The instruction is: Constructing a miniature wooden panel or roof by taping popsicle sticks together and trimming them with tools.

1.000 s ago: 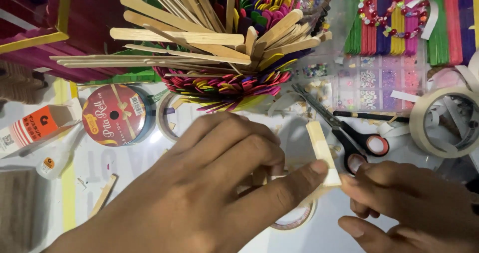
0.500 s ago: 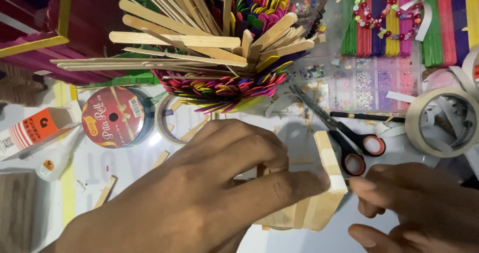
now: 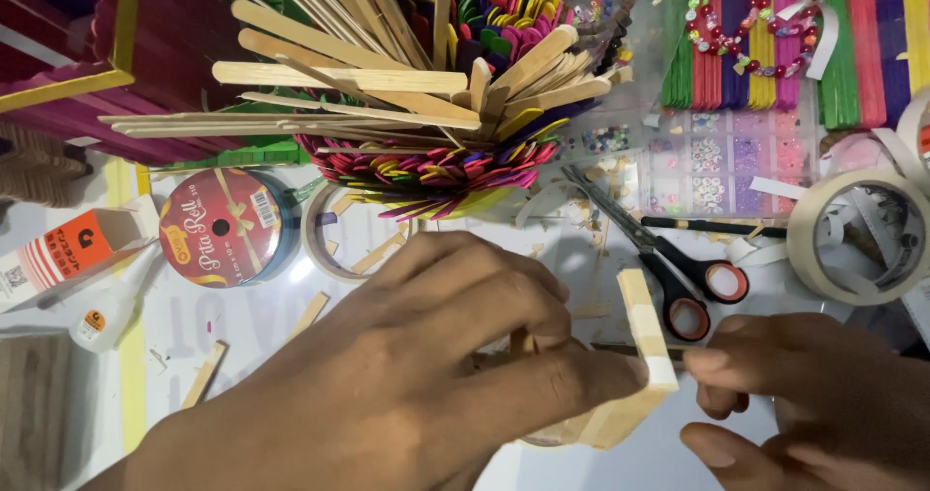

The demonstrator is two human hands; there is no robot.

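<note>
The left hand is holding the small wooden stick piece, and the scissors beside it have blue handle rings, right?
Not quite. The head view shows the scissors have red handle rings, not blue. The left hand does hold the wooden stick piece.

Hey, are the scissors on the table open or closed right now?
Open. The scissors lie flat with their two black handles spread apart and the blades parted near the tip, above the right hand.

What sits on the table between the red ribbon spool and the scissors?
In the head view, between the ribbon spool and the scissors lie a tape ring and the container of craft sticks, with stick scraps around them.
</note>
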